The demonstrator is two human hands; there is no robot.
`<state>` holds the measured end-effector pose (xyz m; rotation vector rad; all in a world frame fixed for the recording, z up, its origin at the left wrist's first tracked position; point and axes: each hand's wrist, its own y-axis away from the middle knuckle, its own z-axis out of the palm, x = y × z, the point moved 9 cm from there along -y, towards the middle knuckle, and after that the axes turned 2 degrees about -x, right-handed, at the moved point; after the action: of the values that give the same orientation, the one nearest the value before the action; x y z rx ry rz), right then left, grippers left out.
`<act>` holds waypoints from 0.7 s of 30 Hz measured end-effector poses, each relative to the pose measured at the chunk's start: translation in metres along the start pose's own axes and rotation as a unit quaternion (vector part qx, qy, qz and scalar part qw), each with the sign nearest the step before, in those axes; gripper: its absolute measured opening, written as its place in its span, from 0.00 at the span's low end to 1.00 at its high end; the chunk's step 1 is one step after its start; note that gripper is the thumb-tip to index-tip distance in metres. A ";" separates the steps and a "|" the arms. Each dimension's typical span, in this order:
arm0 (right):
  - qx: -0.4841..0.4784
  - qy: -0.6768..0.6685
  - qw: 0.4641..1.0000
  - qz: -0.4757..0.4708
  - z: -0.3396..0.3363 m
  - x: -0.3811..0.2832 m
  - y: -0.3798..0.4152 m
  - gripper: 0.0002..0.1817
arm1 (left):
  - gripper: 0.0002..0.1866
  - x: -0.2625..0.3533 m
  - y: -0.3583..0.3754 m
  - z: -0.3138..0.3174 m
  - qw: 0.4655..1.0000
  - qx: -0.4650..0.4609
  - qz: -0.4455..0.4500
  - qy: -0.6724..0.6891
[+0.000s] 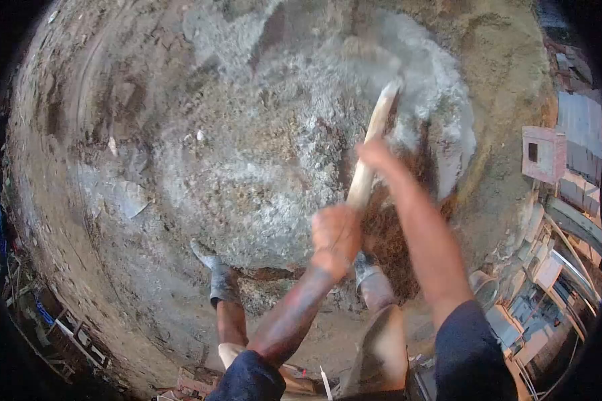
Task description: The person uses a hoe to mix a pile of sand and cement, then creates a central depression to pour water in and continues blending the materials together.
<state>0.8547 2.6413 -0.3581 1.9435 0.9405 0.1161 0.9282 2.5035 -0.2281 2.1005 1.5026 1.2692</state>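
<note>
A pale wooden handle [361,184] slants up and to the right across the middle of the view. My left hand [336,232] is wrapped round its lower part, low in the centre. Farther up the same handle, my right hand [376,154] grips it with closed fingers. The far end of the handle reaches over grey powder [435,67], where motion blurs it and I cannot make out the tool's head. Beneath my hands lies a mound of reddish-brown soil [388,234], streaked with grey powder.
My feet, in greyish boots [224,281], stand on the dirt below the hands. A flat grey piece [132,198] lies at the left. Along the right edge are a pinkish block-like structure [544,154], metal sheets [580,123] and wooden boards. Blue material [45,311] and sticks lie at the lower left.
</note>
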 end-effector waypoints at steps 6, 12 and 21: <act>0.035 -0.079 0.996 -0.021 0.080 0.012 0.237 0.45 | 0.08 -0.047 0.235 0.039 0.995 0.055 -0.084 0.024; -0.002 -0.165 0.985 0.059 0.133 0.034 0.378 0.42 | 0.14 -0.072 0.367 0.098 0.985 0.032 -0.107 0.133; 0.038 -0.230 0.972 0.023 0.007 -0.019 0.228 0.30 | 0.23 -0.005 0.227 0.021 0.942 0.027 -0.039 0.333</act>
<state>0.9728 2.5639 -0.1781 1.9426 0.5977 -0.3380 1.0880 2.4072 -0.0967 1.6860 1.8539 2.0589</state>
